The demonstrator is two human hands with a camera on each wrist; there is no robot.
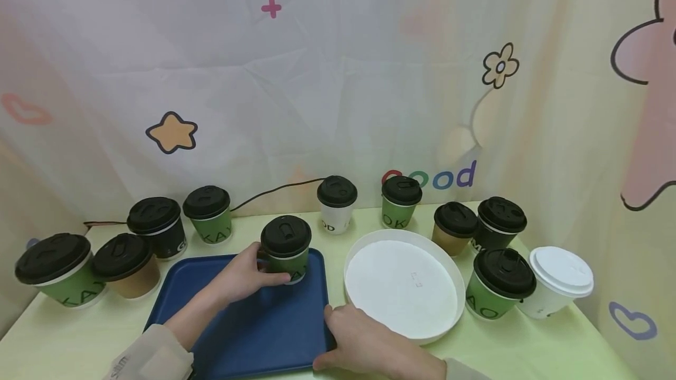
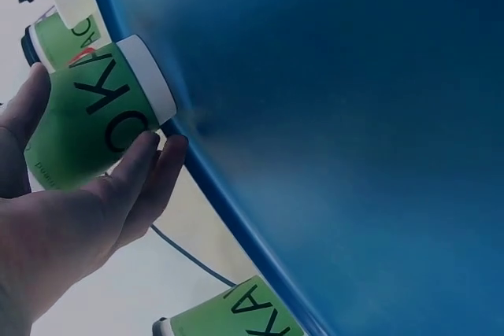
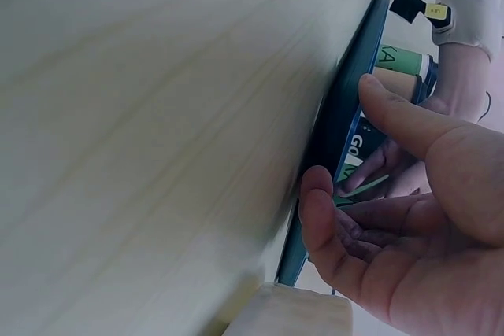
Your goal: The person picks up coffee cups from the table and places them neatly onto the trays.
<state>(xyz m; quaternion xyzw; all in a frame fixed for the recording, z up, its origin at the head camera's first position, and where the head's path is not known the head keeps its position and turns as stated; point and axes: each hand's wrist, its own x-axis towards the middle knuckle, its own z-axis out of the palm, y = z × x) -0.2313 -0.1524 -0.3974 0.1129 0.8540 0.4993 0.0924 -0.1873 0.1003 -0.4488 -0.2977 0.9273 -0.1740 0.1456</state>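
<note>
My left hand [image 1: 245,280] grips a green paper cup with a black lid [image 1: 287,257] at the far right corner of a blue tray [image 1: 253,327]. In the left wrist view, thumb and fingers lie on either side of the green cup [image 2: 90,116], whose white base is close to the tray's rim. On the tray's right side, near the front corner, my right hand [image 1: 364,336] holds the edge. The right wrist view has the thumb over the tray's rim [image 3: 339,108] and curled fingers at its underside.
A round white tray [image 1: 401,286] lies right of the blue one. Lidded cups stand on the left, including a brown one [image 1: 129,277] and a black one [image 1: 164,239]. Behind is a white cup [image 1: 336,216]; at right, a green cup [image 1: 488,298] and a white-lidded cup [image 1: 549,298].
</note>
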